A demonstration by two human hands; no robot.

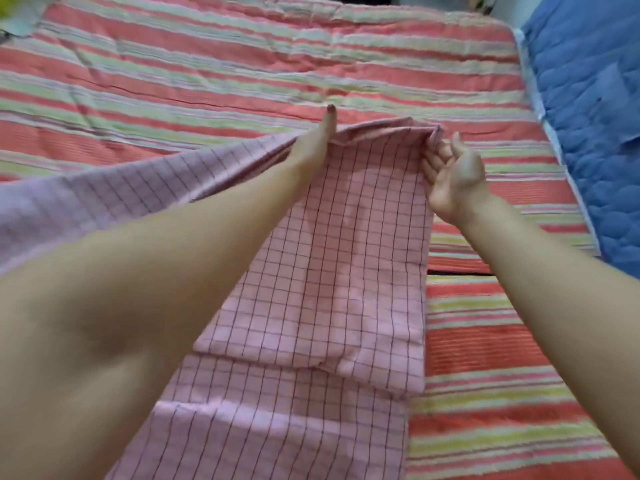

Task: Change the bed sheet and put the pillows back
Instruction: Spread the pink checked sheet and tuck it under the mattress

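Observation:
A pink checked sheet (332, 258), folded into layers, lies across the bed and hangs towards me. My left hand (317, 140) is slid flat into its far fold with the fingers straight, and cloth drapes over the wrist. At the fold's right corner my right hand (450, 174), palm up, pinches the sheet's edge with its fingertips. Beneath the sheet a red, green and white striped cover (242, 71) spreads over the whole mattress. No pillow shows.
A blue quilted mattress or pad (595, 109) lies along the right side, with a pale strip between it and the striped cover. Something yellow-green sits at the top left corner (10, 5).

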